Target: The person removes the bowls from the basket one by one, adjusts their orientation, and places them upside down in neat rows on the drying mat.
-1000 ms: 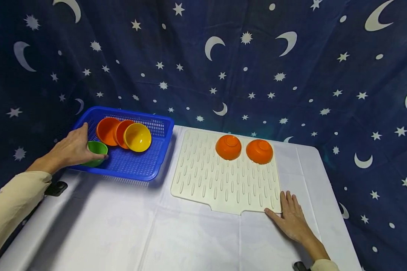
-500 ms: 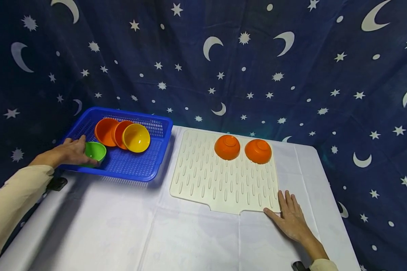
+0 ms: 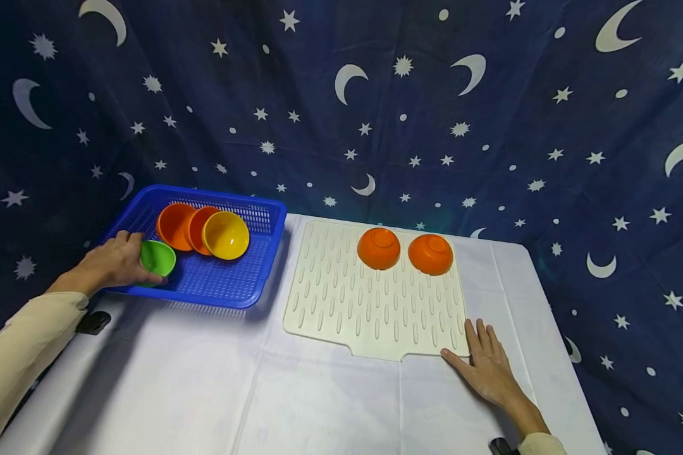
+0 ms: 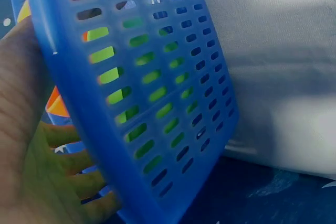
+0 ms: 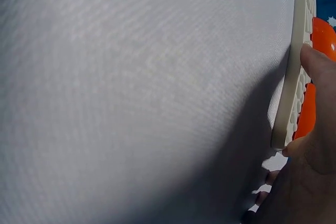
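A green bowl [image 3: 158, 258] sits at the near left of the blue basket [image 3: 262, 287], its mouth facing up and to the right. My left hand [image 3: 114, 262] holds it from the left, thumb along its near side. In the left wrist view the bowl shows green through the slotted basket wall [image 4: 157, 93], with the fingers reaching down inside. My right hand [image 3: 489, 366] lies with fingers spread at the near right corner of the cream draining mat [image 3: 370, 316]. Its thumb touches the mat's edge in the right wrist view.
Two orange bowls [image 3: 174, 226] and a yellow bowl [image 3: 226, 236] lean in a row inside the basket. Two more orange bowls [image 3: 379, 248] stand upside down along the mat's far edge. A white cloth [image 3: 319, 404] covers the table; a starry curtain [image 3: 319, 76] hangs behind.
My left hand has lowered and its fingers have drawn in beside the green bowl, which has tipped slightly more upright to view. The right hand stays on the mat's corner.
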{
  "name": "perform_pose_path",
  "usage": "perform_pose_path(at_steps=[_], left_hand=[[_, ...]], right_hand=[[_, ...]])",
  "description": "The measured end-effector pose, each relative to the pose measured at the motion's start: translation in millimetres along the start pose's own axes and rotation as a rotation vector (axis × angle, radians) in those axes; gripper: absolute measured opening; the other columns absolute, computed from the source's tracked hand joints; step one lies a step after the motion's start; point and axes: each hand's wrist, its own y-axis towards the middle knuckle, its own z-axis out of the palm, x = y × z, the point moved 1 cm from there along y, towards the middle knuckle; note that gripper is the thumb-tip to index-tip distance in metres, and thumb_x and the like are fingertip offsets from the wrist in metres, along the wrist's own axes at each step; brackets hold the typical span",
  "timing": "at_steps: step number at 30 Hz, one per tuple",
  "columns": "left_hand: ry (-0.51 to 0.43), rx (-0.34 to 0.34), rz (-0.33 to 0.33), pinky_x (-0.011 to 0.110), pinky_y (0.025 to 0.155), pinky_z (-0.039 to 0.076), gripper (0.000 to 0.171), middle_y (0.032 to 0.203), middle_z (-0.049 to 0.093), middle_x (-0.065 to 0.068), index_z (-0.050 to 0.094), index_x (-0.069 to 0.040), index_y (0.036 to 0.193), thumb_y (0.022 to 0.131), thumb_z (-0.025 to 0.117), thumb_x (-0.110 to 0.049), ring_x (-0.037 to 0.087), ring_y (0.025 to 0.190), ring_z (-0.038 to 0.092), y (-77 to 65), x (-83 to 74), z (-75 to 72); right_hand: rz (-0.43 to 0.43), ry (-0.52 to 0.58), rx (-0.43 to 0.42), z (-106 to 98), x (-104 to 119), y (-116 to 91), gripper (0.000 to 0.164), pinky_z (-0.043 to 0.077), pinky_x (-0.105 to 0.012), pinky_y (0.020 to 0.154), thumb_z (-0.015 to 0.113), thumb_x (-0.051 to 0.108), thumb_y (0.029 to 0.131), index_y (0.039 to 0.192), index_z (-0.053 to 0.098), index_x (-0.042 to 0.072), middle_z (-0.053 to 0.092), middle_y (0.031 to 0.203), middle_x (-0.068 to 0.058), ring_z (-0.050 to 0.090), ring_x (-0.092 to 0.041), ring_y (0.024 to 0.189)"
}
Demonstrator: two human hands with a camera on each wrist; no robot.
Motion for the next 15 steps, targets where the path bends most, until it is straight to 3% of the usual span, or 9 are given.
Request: perform_pose_path(at_steps=[6,15], left_hand=[[-0.006,-0.084,0.024,0.072,0.076,0.046,0.121,0.118,0.034,0.044,0.028,0.019,0.14,0.069,0.085,-0.062,0.057,0.096,0.049,-8.3,-5.1,-4.8],[-0.012,-0.12,0.045,0.072,0.078,0.044,0.116,0.12,0.033,0.043,0.035,0.015,0.138,0.069,0.083,-0.066,0.058,0.099,0.045,-14.3,-12.4,-11.1]], right_hand=[[0.003,-0.002,-0.004,-1.3,0.3,-0.5,0.107,-0.004,-0.071,0.112,0.059,0.062,0.094,0.159,0.01,-0.007,0.0,0.16,-0.038,-0.008,-0.055,0.146],[0.001,-0.003,0.002,-0.3,-0.9,0.3,0.106,-0.004,-0.071,0.112,0.059,0.062,0.094,0.159,0.009,-0.006,-0.001,0.16,-0.038,-0.008,-0.055,0.147]])
